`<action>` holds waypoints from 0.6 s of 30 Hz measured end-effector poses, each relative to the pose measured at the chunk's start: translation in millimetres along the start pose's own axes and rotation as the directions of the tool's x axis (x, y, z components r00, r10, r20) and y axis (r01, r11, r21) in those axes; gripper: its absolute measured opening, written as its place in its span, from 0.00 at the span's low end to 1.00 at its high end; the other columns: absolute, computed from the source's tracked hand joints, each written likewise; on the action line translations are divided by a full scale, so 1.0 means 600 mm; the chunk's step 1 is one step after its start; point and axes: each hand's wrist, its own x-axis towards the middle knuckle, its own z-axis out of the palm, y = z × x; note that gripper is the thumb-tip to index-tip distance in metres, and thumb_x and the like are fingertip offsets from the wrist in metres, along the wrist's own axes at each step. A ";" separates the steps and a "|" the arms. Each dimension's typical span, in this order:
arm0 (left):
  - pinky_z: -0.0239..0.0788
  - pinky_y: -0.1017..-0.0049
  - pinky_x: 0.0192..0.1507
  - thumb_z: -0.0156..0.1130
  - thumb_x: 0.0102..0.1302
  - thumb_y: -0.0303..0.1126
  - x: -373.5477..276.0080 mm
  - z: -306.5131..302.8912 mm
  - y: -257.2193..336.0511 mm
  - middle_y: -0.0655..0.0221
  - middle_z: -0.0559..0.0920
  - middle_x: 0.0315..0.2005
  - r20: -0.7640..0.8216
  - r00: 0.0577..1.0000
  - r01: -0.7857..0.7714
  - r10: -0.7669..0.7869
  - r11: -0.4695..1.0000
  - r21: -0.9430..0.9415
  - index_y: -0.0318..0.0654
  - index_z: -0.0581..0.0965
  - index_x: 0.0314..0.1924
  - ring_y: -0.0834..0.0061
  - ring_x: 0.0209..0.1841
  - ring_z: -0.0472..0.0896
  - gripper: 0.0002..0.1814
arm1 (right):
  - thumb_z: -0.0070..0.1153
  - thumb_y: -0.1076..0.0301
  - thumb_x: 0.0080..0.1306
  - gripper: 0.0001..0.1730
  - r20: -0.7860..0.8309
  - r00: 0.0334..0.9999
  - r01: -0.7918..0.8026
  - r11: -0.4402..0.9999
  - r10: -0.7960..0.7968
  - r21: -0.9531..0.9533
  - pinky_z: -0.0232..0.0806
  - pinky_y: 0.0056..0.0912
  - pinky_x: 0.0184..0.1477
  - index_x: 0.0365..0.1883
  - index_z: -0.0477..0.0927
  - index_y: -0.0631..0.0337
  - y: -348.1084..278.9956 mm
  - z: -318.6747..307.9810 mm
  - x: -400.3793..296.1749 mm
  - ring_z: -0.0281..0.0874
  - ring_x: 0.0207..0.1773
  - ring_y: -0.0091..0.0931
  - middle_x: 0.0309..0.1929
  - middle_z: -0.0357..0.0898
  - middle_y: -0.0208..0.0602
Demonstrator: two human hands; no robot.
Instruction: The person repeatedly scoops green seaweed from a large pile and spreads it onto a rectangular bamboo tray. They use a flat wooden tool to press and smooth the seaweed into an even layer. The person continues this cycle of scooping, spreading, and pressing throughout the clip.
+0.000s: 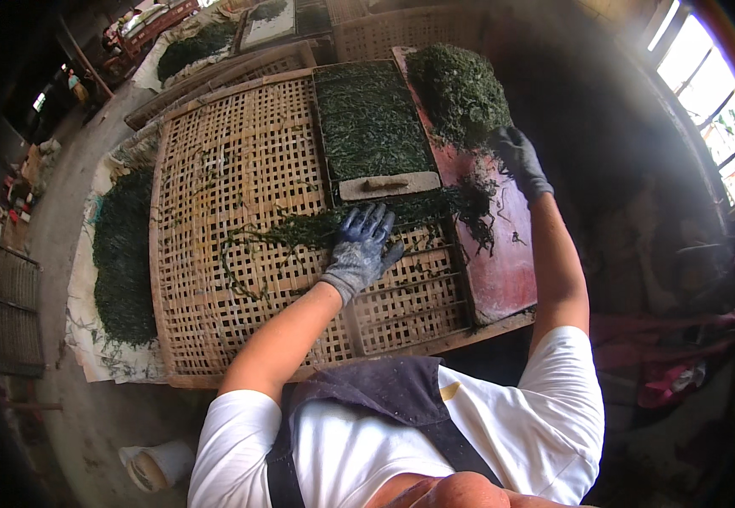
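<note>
My left hand (364,244), in a stained grey work glove, lies with fingers apart over dark green strands (301,230) on a woven lattice tray (240,159). Just beyond its fingertips, a flat float with a handle (390,185) rests at the near edge of a packed green layer (370,120) inside a thin rectangular frame (322,136). My right hand (520,155), gloved too, touches the lower right side of a heap of green strands (459,92) on a red board (501,273). Its fingertips are partly hidden, so its grip is unclear. Loose strands trail from the board across the frame.
A cloth-lined container (82,317) of dark green strands stands left of the tray, and a similar one (196,47) sits farther back. More woven trays (399,35) are behind. A white bucket (158,467) is on the floor at lower left. A person (76,86) stands far off.
</note>
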 end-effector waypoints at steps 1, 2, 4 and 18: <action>0.45 0.49 0.85 0.49 0.81 0.60 -0.006 -0.001 -0.004 0.49 0.68 0.79 0.010 1.000 0.011 -0.012 1.000 0.015 0.33 0.70 0.78 0.47 0.81 0.64 0.41 | 0.63 0.60 0.82 0.25 0.059 0.998 -0.008 0.985 -0.002 0.173 0.73 0.25 0.61 0.70 0.77 0.66 -0.028 0.002 -0.007 0.80 0.58 0.21 0.58 0.85 0.31; 0.48 0.49 0.84 0.53 0.80 0.58 -0.009 -0.001 -0.008 0.49 0.70 0.78 -0.039 0.999 0.007 -0.006 1.000 0.027 0.33 0.72 0.76 0.48 0.80 0.66 0.39 | 0.62 0.66 0.81 0.24 0.107 0.994 0.000 0.995 -0.010 0.097 0.73 0.26 0.61 0.70 0.76 0.67 -0.057 0.006 -0.012 0.81 0.58 0.22 0.60 0.85 0.34; 0.53 0.50 0.82 0.59 0.78 0.53 -0.018 -0.003 -0.010 0.50 0.73 0.75 -0.127 0.992 0.001 0.005 0.999 0.050 0.34 0.75 0.74 0.49 0.78 0.69 0.35 | 0.60 0.73 0.79 0.24 0.225 0.974 -0.007 0.995 -0.016 0.101 0.73 0.27 0.63 0.71 0.75 0.68 -0.131 0.048 -0.053 0.81 0.60 0.23 0.62 0.84 0.37; 0.57 0.51 0.80 0.55 0.79 0.43 -0.008 -0.004 0.024 0.56 0.77 0.71 0.063 0.945 -0.319 0.320 0.947 -0.024 0.43 0.75 0.73 0.57 0.74 0.72 0.27 | 0.67 0.65 0.69 0.25 0.757 0.567 0.800 0.434 -0.324 -0.414 0.75 0.47 0.66 0.66 0.84 0.51 -0.105 0.320 -0.224 0.85 0.59 0.47 0.60 0.87 0.42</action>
